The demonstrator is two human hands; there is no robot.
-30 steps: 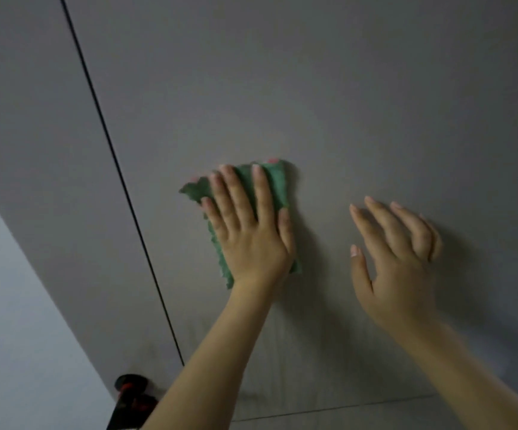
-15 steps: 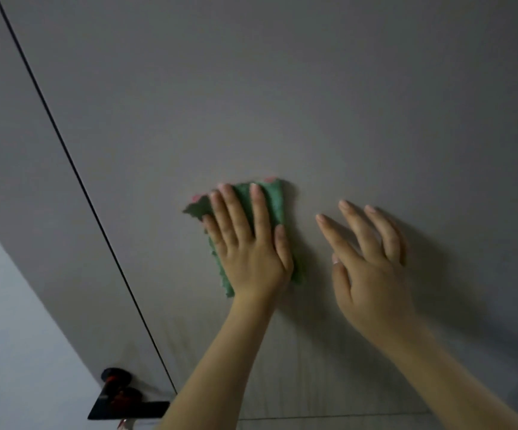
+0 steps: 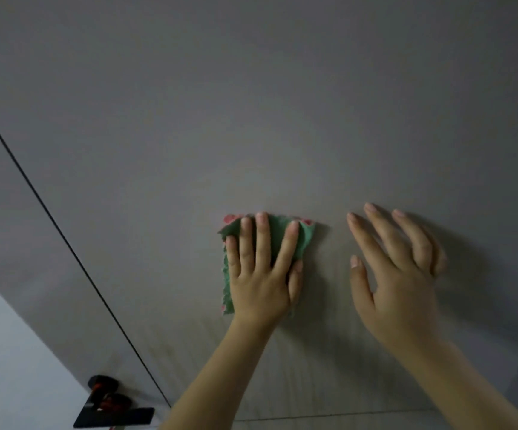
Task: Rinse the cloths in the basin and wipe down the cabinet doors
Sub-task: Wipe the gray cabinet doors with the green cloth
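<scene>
A green cloth [image 3: 278, 235] with a pink edge lies flat against the grey cabinet door [image 3: 251, 119]. My left hand [image 3: 261, 271] presses it to the door with straight, spread fingers, covering most of it. To its right, my right hand [image 3: 397, 274] is against or just off the same door with its fingers extended, holding nothing.
A dark vertical gap [image 3: 65, 243] separates this door from the neighbouring panel on the left. A thin horizontal seam [image 3: 329, 417] runs along the door's lower edge. A black and red object [image 3: 108, 405] sits at the bottom left, beside a pale wall [image 3: 9, 367].
The view has shifted so the door seam sits further left. My left hand with the cloth turned its fingers more upright. My right hand moved closer to the left one.
</scene>
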